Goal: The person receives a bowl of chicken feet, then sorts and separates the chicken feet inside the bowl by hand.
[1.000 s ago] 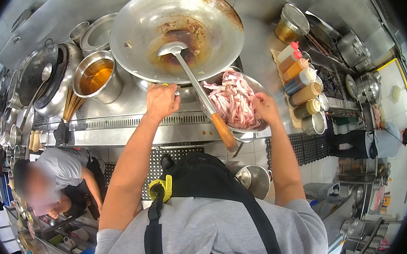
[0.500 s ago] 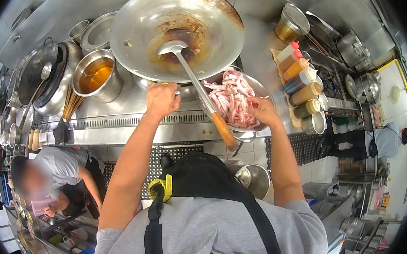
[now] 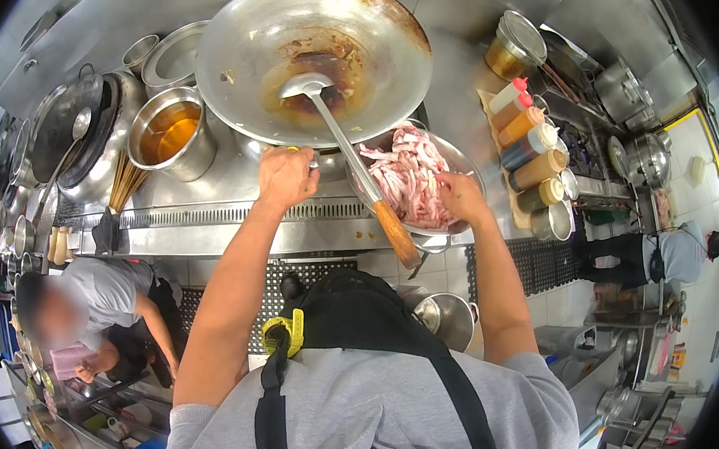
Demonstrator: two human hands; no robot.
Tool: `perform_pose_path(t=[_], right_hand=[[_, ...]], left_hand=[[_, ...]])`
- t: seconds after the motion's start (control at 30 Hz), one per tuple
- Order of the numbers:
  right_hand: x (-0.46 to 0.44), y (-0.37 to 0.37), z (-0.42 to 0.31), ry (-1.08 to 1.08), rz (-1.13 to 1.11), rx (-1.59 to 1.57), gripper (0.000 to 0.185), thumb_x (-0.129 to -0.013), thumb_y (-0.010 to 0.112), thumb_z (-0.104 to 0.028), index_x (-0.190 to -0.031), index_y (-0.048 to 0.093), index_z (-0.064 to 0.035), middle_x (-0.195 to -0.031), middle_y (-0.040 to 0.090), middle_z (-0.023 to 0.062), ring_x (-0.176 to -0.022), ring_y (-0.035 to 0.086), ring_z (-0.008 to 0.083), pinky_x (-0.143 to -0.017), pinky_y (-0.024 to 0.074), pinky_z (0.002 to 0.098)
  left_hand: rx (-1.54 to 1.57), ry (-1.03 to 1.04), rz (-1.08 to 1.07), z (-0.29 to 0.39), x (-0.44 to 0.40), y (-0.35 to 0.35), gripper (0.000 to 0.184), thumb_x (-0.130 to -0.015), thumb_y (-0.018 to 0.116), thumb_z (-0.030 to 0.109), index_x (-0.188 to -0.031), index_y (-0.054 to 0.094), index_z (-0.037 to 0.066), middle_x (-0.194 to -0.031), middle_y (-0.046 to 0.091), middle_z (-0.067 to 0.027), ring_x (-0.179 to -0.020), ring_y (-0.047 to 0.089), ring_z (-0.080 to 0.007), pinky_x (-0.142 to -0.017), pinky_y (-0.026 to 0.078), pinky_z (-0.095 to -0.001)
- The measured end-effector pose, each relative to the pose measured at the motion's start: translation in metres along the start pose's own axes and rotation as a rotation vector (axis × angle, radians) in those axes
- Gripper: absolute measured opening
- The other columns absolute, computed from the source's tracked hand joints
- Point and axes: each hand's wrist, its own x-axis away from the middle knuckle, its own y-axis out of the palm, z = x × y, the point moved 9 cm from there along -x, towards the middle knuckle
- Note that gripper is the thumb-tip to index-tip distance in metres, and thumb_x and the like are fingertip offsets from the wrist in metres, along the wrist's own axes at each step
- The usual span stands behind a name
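A large metal wok (image 3: 237, 90) with brown oily liquid in its bottom tilts towards me. My left hand (image 3: 287, 178) is closed round the handle at its near edge. A ladle (image 3: 334, 128) with a wooden grip rests in the wok, its handle slanting over the rim and across a metal bowl (image 3: 467, 164). Strips of raw pinkish meat (image 3: 411, 173) fill that bowl. At the bowl's right side my right hand (image 3: 464, 198) touches the meat, its fingertips pressed together at the strips; whatever they pinch is too small to make out.
Left of the wok stands a pot of orange liquid (image 3: 172, 138), with a bamboo brush (image 3: 127, 183) beside it. Sauce bottles (image 3: 532, 141) line the right side. A person (image 3: 110, 306) is at the lower left, another (image 3: 678, 254) at the far right. A pot (image 3: 449, 319) sits below the counter.
My right hand has shifted slightly left and down over the meat, and its fingers have drawn together. My left hand and the ladle stay put.
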Motion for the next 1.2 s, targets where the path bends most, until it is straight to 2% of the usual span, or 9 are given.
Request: perform_pose_path(t=[0.2,0.33,0.37,0.47,0.7,0.8,0.9,1.0,1.2], right_hand=[[-0.004,0.013,0.02,0.014,0.019,-0.036,0.027,-0.087,0.06,-0.014,-0.108,0.072,-0.0034,-0.093,0.071,0.0221,-0.089,0.071,0.0357,-0.079,0.0537,0.0417],[-0.009,0.018,0.029,0.131,-0.044,-0.026,0.036,-0.088,0.062,-0.03,-0.113,0.07,-0.0059,-0.101,0.072,0.0198,-0.093,0.07,0.0342,-0.083,0.0533,0.0413],[-0.005,0.02,0.027,0.193,-0.11,-0.149,0.047,-0.084,0.063,-0.04,-0.118,0.067,-0.0067,-0.104,0.072,0.02,-0.098,0.069,0.0359,-0.088,0.0524,0.0435],[-0.006,0.005,-0.01,0.181,-0.113,0.058,0.055,-0.08,0.066,-0.042,-0.123,0.066,-0.0071,-0.107,0.072,0.0212,-0.103,0.068,0.0374,-0.091,0.0515,0.0455],[-0.019,0.026,0.002,0.133,-0.201,-0.008,0.07,-0.078,0.067,-0.041,-0.139,0.058,-0.0069,-0.115,0.07,0.0245,-0.11,0.066,0.0397,-0.096,0.0506,0.0439],[-0.022,0.03,0.01,0.171,-0.272,-0.03,0.07,-0.078,0.069,-0.039,-0.139,0.058,-0.0054,-0.119,0.068,0.0249,-0.113,0.066,0.0374,-0.097,0.0504,0.0423],[-0.024,0.035,0.013,0.106,-0.278,-0.081,0.064,-0.084,0.071,-0.042,-0.135,0.059,-0.0043,-0.127,0.066,0.0243,-0.118,0.064,0.0365,-0.1,0.0495,0.0425],[-0.029,0.032,0.008,0.117,-0.322,-0.082,0.066,-0.078,0.075,-0.033,-0.134,0.059,-0.002,-0.123,0.068,0.0233,-0.114,0.065,0.0332,-0.098,0.0495,0.0399],[-0.028,0.032,0.0,0.186,-0.397,-0.167,0.059,-0.079,0.075,-0.031,-0.127,0.061,-0.0006,-0.12,0.068,0.0258,-0.109,0.067,0.0351,-0.095,0.0501,0.0417]], left_hand=[[-0.033,-0.006,-0.054,0.0,-0.001,0.003,0.02,-0.077,0.071,0.026,-0.082,0.063,0.009,-0.075,0.067,-0.0152,-0.074,0.067,-0.0357,-0.072,0.05,-0.048],[-0.069,-0.006,-0.082,0.0,-0.001,0.004,0.02,-0.076,0.071,0.026,-0.083,0.063,0.009,-0.077,0.067,-0.0147,-0.074,0.067,-0.0344,-0.073,0.05,-0.0466],[-0.07,-0.018,-0.086,-0.001,-0.001,0.005,0.02,-0.075,0.072,0.027,-0.082,0.063,0.009,-0.077,0.067,-0.0142,-0.075,0.067,-0.0336,-0.074,0.05,-0.046],[-0.042,0.004,-0.049,0.0,0.0,0.005,0.02,-0.076,0.072,0.026,-0.082,0.063,0.009,-0.077,0.067,-0.0143,-0.075,0.067,-0.0338,-0.075,0.05,-0.0464],[-0.031,-0.007,-0.066,0.0,0.001,0.003,0.02,-0.078,0.069,0.027,-0.083,0.063,0.009,-0.077,0.067,-0.015,-0.076,0.066,-0.0352,-0.078,0.049,-0.0473],[-0.024,-0.013,-0.022,0.002,0.0,0.0,0.016,-0.072,0.072,0.02,-0.078,0.065,0.008,-0.071,0.067,-0.0148,-0.073,0.066,-0.0349,-0.077,0.049,-0.0461],[-0.011,-0.008,-0.004,0.003,0.001,-0.003,0.015,-0.073,0.072,0.02,-0.08,0.065,0.008,-0.071,0.067,-0.0149,-0.073,0.066,-0.035,-0.077,0.048,-0.0461],[0.008,-0.019,-0.001,0.002,0.002,-0.005,0.016,-0.074,0.072,0.021,-0.081,0.066,0.008,-0.071,0.067,-0.0149,-0.074,0.066,-0.035,-0.078,0.048,-0.0464],[-0.007,-0.033,-0.036,-0.001,0.001,0.002,0.017,-0.074,0.072,0.023,-0.081,0.066,0.008,-0.072,0.067,-0.0148,-0.074,0.066,-0.0347,-0.078,0.048,-0.0465]])
